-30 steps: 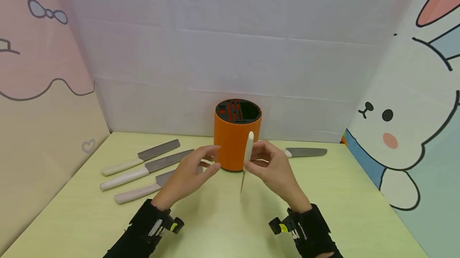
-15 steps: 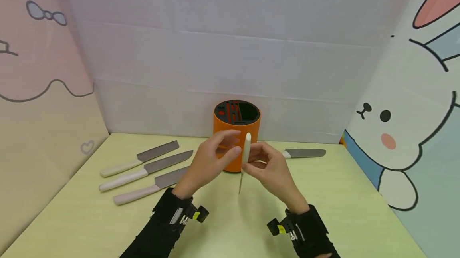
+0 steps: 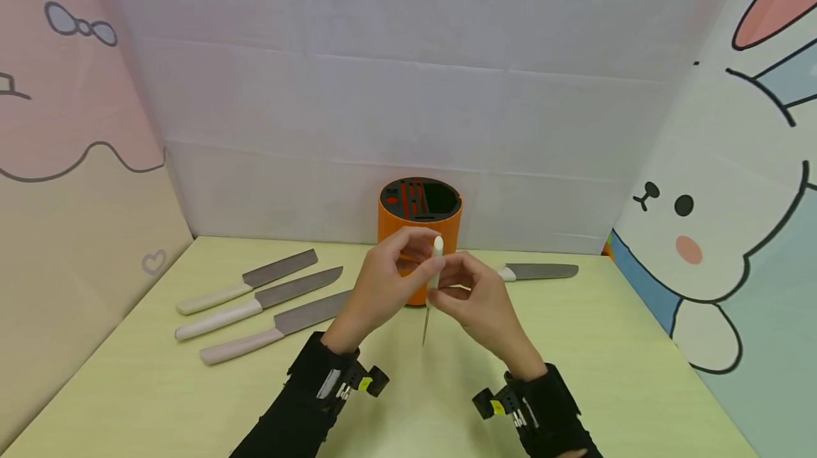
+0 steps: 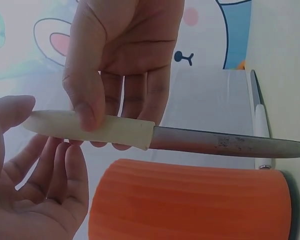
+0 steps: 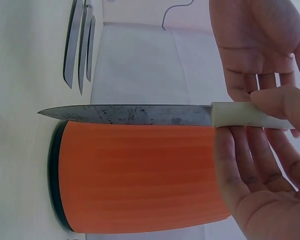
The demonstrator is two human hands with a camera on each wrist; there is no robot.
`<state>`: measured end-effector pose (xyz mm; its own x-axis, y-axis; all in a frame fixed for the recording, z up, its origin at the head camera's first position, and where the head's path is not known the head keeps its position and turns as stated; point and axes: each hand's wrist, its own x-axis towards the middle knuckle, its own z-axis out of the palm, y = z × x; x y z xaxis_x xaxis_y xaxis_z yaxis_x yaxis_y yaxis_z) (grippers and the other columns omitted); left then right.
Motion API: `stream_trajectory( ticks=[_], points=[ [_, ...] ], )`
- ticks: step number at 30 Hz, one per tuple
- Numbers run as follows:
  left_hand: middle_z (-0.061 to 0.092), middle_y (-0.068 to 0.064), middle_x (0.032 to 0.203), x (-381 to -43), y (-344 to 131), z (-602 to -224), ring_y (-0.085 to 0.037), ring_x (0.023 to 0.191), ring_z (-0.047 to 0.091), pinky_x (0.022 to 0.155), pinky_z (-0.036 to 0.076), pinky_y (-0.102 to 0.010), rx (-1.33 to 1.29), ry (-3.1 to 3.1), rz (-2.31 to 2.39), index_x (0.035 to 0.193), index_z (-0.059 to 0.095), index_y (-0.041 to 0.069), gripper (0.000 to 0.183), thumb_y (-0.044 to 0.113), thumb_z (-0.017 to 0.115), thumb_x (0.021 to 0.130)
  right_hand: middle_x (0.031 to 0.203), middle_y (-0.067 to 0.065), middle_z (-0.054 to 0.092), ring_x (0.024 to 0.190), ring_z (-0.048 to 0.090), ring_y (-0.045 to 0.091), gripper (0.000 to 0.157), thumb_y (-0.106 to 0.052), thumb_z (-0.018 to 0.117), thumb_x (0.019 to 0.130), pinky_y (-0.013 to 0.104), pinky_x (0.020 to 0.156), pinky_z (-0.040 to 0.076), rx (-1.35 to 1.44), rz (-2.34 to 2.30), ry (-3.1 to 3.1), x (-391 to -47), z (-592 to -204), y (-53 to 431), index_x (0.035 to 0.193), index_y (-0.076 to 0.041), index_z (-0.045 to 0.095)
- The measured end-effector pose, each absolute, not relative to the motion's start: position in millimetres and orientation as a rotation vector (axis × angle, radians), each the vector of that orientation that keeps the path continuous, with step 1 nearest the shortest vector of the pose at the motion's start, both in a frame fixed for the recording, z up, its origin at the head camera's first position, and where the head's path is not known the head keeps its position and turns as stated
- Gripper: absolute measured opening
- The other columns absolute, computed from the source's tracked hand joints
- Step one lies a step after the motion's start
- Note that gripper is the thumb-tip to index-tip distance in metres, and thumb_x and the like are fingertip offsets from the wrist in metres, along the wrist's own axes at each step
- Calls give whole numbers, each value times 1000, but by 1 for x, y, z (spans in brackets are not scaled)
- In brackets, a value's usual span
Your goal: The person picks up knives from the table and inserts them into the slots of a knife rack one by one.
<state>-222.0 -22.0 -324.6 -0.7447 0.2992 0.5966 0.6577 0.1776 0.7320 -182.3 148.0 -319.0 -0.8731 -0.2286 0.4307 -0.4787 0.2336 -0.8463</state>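
Right wrist shows a tapered knife blade (image 5: pixel 135 115) — mottled metal, apparently.

2 cartoon-printed side walls (image 3: pixel 753 231) flank a whitish back wall (image 3: pixel 402 103).

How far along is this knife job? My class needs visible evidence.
Done: apparently nothing; no handle shows in the slotted top of the orange block. In hand: the right hand holds the raised knife, point down, before the block. Remaining: probably slotting that one, then four on the table: three knives left of the block, a lone knife to its right.
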Motion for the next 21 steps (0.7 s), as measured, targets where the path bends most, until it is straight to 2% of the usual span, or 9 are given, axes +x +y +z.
stream_trajectory(
  ticks=[6,21],
  points=[
    [60,7,98,-223,-21,-329,-9,89,57,78,53,-31,-897,-2121,-1578,115,60,24,27,36,66,91,98,13,61,91,61,26,30,1,71,83,39,82,54,658,1666,-2306,-179,-317,146,109,-7,60],
    [59,7,98,-221,-20,-329,-9,89,58,77,54,-28,-908,-2083,-1512,113,63,21,25,34,66,92,100,11,61,92,61,27,32,2,71,83,34,82,54,675,1667,-2293,-178,-316,146,111,-7,60]
  ],
)
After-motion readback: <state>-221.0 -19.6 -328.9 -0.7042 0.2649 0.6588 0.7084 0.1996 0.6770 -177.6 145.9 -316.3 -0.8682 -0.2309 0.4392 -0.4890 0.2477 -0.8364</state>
